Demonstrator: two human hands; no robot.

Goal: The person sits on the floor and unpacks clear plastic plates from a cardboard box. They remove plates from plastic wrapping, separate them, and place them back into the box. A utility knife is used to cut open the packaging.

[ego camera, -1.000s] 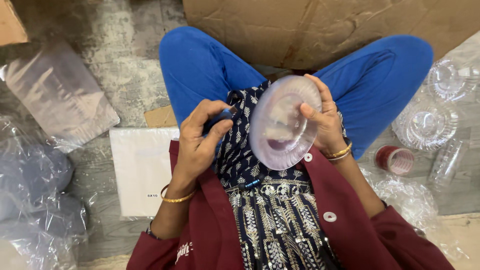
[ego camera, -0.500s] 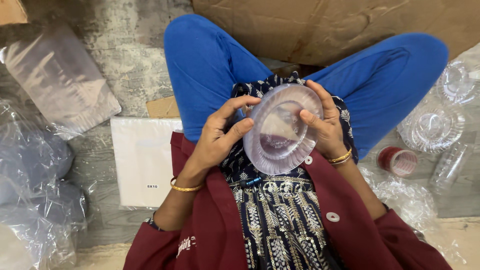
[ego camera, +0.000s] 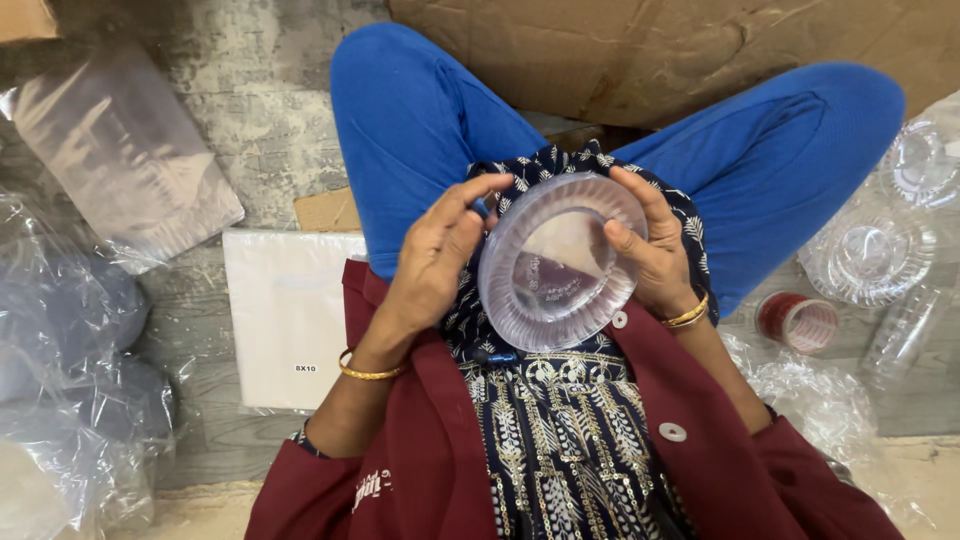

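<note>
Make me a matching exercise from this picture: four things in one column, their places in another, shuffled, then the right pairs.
Things:
1. clear ribbed plastic bowl
2. red tape roll
3. white flat packet
4. brown cardboard sheet

Places:
A. on the floor beside the left arm
B. beyond the knees, at the top of the view
C. held between left hand and right hand
D. on the floor to the right, near the stacked clear bowls

Pairs: 1-C, 2-D, 3-A, 4-B
</note>
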